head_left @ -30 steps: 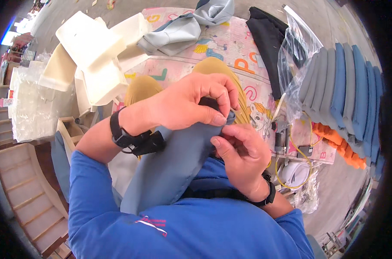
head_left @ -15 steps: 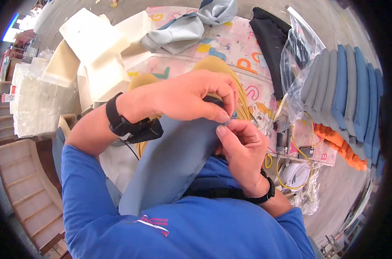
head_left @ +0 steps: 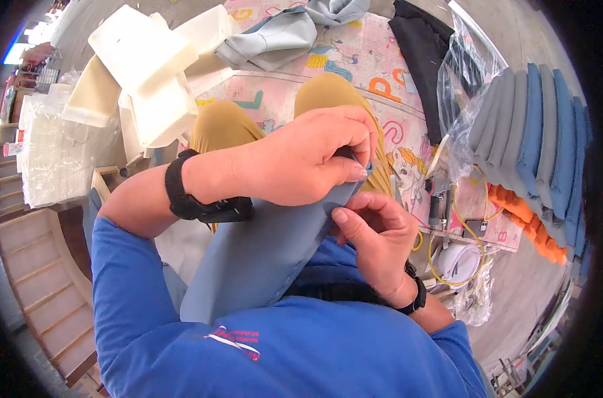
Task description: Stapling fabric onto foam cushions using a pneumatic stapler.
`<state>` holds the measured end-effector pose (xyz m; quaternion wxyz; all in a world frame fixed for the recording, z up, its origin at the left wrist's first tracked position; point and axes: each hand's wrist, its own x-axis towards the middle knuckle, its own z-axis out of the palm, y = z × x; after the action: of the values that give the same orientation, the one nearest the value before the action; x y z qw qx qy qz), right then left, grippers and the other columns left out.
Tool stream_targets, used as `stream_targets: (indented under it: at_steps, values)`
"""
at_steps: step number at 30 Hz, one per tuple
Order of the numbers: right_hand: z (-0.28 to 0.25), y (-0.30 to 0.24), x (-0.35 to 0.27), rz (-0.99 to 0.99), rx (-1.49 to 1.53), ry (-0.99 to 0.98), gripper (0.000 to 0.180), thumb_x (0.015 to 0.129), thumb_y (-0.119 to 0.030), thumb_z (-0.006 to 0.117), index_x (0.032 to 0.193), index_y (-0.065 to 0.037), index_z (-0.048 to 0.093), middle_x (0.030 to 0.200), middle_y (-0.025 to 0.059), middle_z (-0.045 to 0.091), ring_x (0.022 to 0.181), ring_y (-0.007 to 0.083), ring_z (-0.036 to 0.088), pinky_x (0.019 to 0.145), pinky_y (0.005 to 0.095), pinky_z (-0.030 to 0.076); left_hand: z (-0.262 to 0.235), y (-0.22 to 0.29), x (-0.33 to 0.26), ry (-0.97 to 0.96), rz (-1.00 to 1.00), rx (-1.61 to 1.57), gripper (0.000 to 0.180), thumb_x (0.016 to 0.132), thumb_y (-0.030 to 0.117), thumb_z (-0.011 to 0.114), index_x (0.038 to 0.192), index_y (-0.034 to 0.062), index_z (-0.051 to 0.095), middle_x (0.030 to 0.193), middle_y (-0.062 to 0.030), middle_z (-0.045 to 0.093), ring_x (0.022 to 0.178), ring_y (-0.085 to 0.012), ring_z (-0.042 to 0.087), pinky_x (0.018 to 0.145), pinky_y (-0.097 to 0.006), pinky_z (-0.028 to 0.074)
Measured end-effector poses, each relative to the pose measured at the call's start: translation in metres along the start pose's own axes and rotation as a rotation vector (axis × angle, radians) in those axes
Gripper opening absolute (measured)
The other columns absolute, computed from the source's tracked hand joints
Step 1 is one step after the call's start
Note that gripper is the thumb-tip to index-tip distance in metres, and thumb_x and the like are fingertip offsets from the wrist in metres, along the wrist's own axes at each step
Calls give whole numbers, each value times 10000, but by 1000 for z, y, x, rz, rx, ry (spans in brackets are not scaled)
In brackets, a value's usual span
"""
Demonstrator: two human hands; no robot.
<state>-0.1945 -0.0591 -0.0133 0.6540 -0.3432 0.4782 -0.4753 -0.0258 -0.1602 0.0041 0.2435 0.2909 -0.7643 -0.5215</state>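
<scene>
A long grey-blue fabric piece (head_left: 248, 245) with a stitched seam along one edge lies slanting across my lap. My left hand (head_left: 314, 156) grips its far end, thumb and fingers closed on the cloth near the corner. Just below and to the right, my right hand (head_left: 374, 232) is at the seam edge, its thumb and fingers curled together in a pinch. Whatever the right fingers hold, if anything, is too small or hidden to make out. Part of the fabric is hidden under my left hand and wrist.
White foam-like blocks (head_left: 142, 60) are piled at the far left beside plastic-wrapped stock (head_left: 62, 152). On the printed mat (head_left: 354, 63) lie grey fabric (head_left: 275, 43) and black fabric (head_left: 424, 60). Folded grey and blue pieces (head_left: 530, 126) rest on an orange bundle (head_left: 524, 222), near a yellow cord (head_left: 462, 229).
My right hand has moved slightly down, away from the left fingertips. My left hand has turned a little, and more of the cloth's corner shows between its fingers.
</scene>
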Motion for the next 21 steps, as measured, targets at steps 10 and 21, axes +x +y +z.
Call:
stream_targets:
  at_steps: [10, 21]
  values:
    - [0, -2, 16, 125, 135, -24, 136, 852, -43, 727, 832, -14, 596, 705, -4, 603, 581, 44, 537, 516, 195, 461, 3, -5, 4, 51, 4, 49, 93, 773, -30, 589, 808, 14, 515, 967, -107, 578, 880, -238, 581, 770, -338, 459]
    - [1, -13, 22, 77, -59, 25, 140, 859, -50, 721, 880, -12, 588, 722, -1, 603, 598, 43, 536, 530, 193, 460, 2, -4, 2, 73, -52, 16, 85, 774, -30, 641, 801, 20, 578, 978, -105, 594, 932, -216, 602, 833, -328, 474]
